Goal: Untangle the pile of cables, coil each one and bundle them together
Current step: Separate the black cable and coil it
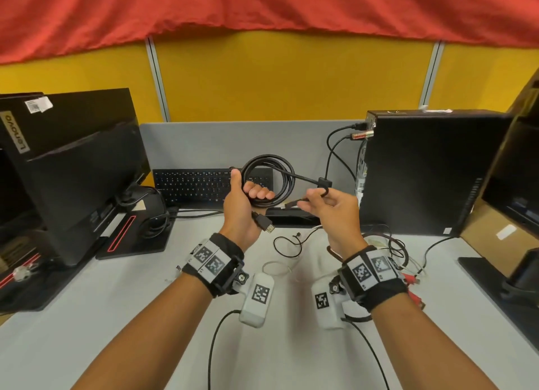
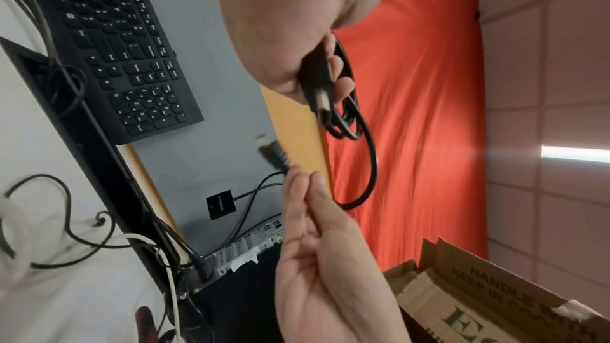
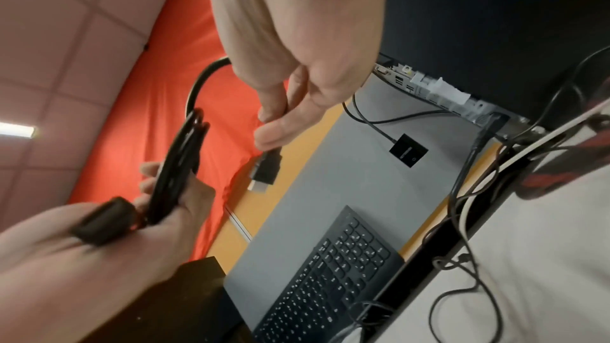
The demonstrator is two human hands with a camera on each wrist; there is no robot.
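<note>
My left hand [image 1: 256, 192] grips a black cable coil [image 1: 271, 179], held up over the keyboard. One HDMI plug [image 1: 264, 223] hangs below that hand. A length of the cable runs from the coil to my right hand [image 1: 306, 200], which pinches it between thumb and fingers just behind the other plug [image 1: 293, 204]. The left wrist view shows the coil [image 2: 350, 119] and the first plug [image 2: 320, 93] under my curled fingers. In the right wrist view, the second plug [image 3: 265, 170] points down from my fingertips [image 3: 274, 127]. A tangle of loose cables [image 1: 388, 243] lies on the table under my right wrist.
A keyboard [image 1: 204, 185] leans at the grey partition. A monitor [image 1: 87, 162] stands at the left and a black PC tower [image 1: 423, 171] with plugged-in leads at the right. A thin black cable [image 1: 288, 243] and a white one [image 1: 277, 267] lie between my wrists.
</note>
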